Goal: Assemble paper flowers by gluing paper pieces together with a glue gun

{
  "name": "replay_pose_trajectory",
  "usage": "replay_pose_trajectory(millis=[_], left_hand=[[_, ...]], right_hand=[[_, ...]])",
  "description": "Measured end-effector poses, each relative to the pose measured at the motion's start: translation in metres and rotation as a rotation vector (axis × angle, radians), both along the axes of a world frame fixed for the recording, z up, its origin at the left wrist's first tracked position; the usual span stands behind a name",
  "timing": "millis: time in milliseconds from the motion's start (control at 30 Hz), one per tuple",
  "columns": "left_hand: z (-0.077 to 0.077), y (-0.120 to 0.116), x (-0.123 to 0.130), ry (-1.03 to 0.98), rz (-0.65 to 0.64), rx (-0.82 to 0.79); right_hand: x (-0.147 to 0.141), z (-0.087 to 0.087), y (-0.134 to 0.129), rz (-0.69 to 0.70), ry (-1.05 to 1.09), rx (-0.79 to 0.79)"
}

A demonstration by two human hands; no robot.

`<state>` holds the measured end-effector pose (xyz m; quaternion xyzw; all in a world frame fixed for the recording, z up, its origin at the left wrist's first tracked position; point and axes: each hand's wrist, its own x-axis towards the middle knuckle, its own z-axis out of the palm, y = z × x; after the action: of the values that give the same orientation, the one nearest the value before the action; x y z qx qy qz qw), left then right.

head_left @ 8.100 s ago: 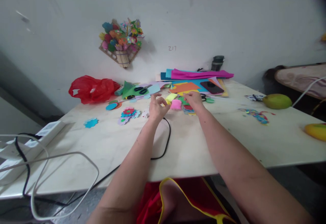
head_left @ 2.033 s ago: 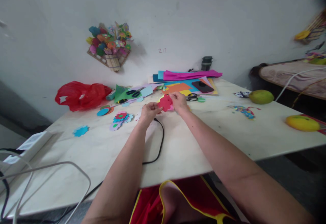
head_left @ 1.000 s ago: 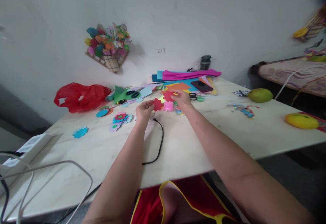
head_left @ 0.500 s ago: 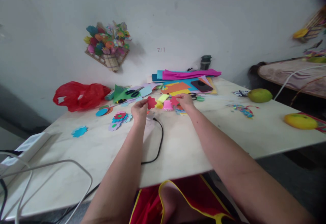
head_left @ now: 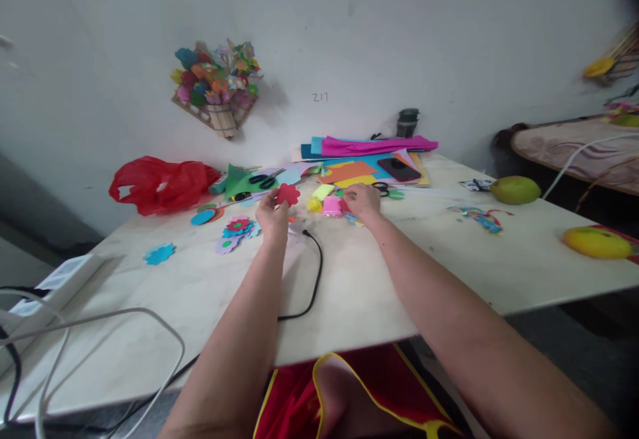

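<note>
My left hand (head_left: 272, 216) pinches a red paper flower (head_left: 288, 194) with scalloped petals, held up above the table. My right hand (head_left: 363, 203) is closed, fingertips pointing left. A second red paper flower (head_left: 344, 205) shows partly under its fingers, the rest hidden by the hand. A small green piece (head_left: 340, 193) is by those fingertips. Between the hands are a pink container (head_left: 331, 207), a yellow lump (head_left: 314, 204) and a pale yellow block (head_left: 323, 191). Left of my left hand lie layered paper flowers (head_left: 238, 227) in red, blue and lilac.
Blue paper flowers (head_left: 160, 253) and paper circles (head_left: 204, 217) lie left, near a red plastic bag (head_left: 162, 185). Scissors (head_left: 265, 178), coloured sheets (head_left: 349, 173) and a phone (head_left: 399, 169) are at the back. A black cable (head_left: 319, 273) crosses the front; mangoes (head_left: 596, 243) lie right.
The flower in my left hand has moved slightly left and up. My right hand has turned downward, and its red flower is now mostly hidden. The whole view has shifted a little.
</note>
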<state>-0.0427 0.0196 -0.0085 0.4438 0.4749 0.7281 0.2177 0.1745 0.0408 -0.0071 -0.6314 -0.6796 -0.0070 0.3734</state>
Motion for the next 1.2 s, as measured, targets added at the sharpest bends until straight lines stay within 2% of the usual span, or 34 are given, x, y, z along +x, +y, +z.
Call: replay_pose_trajectory(millis=[233,500,667,800,900,1000,1200], left_hand=[[0.002,-0.001,0.001,-0.078,0.064,-0.031],[0.004,-0.007,0.006,-0.167,0.016,-0.033],[0.010,-0.013,0.013,-0.259,-0.044,-0.011],[0.017,-0.020,0.016,-0.322,-0.100,-0.027],[0.019,-0.023,0.016,-0.377,-0.152,-0.041],[0.019,-0.024,0.015,-0.412,-0.222,-0.028],[0.017,-0.024,0.015,-0.437,-0.369,-0.020]], right_hand=[[-0.037,0.004,-0.015,0.144,-0.215,-0.009],[-0.080,0.002,-0.006,0.148,-0.415,-0.075],[-0.090,0.005,0.000,0.138,-0.433,-0.142],[-0.087,0.007,0.000,0.130,-0.414,-0.126],[-0.081,0.010,0.001,0.105,-0.262,-0.075],[-0.075,0.015,0.002,0.134,0.078,-0.094],[-0.062,0.012,0.000,0.477,0.904,-0.195]])
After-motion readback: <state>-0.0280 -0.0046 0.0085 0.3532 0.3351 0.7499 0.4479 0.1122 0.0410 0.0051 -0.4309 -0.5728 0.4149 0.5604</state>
